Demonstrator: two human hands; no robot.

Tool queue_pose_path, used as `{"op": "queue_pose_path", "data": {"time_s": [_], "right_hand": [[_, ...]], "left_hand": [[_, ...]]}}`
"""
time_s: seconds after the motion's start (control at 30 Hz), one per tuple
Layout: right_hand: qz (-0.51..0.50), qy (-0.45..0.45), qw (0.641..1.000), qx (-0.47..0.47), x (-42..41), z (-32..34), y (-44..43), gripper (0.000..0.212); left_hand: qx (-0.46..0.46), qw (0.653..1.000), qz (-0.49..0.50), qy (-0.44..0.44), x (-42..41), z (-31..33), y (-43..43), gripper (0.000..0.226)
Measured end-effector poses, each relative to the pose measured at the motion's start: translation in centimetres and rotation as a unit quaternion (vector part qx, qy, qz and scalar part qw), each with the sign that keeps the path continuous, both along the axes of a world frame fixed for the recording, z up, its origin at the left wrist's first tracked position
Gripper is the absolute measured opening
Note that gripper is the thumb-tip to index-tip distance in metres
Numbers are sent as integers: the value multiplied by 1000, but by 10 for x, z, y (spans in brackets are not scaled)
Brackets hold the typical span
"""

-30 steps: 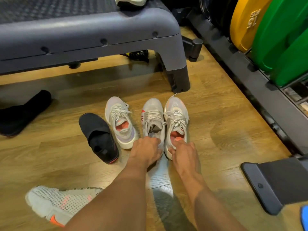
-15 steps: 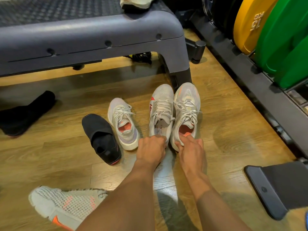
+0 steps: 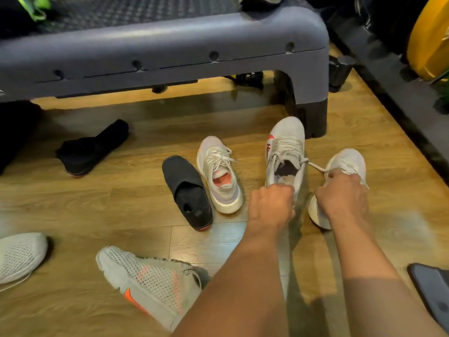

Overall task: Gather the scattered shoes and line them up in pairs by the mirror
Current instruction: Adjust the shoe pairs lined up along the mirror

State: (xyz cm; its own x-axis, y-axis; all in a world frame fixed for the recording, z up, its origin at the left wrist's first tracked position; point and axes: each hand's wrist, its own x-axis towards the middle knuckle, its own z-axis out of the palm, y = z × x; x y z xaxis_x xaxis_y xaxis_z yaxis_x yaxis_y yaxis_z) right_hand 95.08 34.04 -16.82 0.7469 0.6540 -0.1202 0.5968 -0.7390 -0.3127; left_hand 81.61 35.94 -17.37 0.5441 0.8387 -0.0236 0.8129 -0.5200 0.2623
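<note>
Grip closed on both sides, left hand (image 3: 271,205) holding the grey sneaker (image 3: 285,147) and right hand (image 3: 342,194) the white sneaker (image 3: 349,159), formerly touching, now apart by the step platform (image 3: 170,52): pickup seems under way.

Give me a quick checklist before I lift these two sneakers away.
1. Left hand grips the grey sneaker at its heel: ok.
2. Right hand holds the white sneaker: ok.
3. Laces free: not ok, one lace stretches from the grey sneaker across to the right hand.
4. Held shoes are a matching pair: cannot tell.
5. Mirror spot in sight: cannot tell, no mirror in view.
</note>
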Motion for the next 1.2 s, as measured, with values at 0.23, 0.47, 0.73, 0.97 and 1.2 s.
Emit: {"op": "queue_pose_path", "data": {"time_s": [0.23,0.47,0.73,0.97,1.2], "right_hand": [[87,195,975,55,-45,3,33,52],[-10,-18,992,126,-17,-18,-16,40],[34,1,999,-23,11,-20,-40,36],[57,-75,984,151,-17,43,-13,19],[218,-7,916,337,-54,76,14,19]], "left_hand": [[-188,980,-31,-61,-19,20,29,19],[-23,982,187,-20,-72,-5,44,41],[-106,982,135,75,-77,-15,34,28],[-52,994,97,-26,-62,-4,25,22],[-44,986,112,-112,-94,-10,27,11]]}}
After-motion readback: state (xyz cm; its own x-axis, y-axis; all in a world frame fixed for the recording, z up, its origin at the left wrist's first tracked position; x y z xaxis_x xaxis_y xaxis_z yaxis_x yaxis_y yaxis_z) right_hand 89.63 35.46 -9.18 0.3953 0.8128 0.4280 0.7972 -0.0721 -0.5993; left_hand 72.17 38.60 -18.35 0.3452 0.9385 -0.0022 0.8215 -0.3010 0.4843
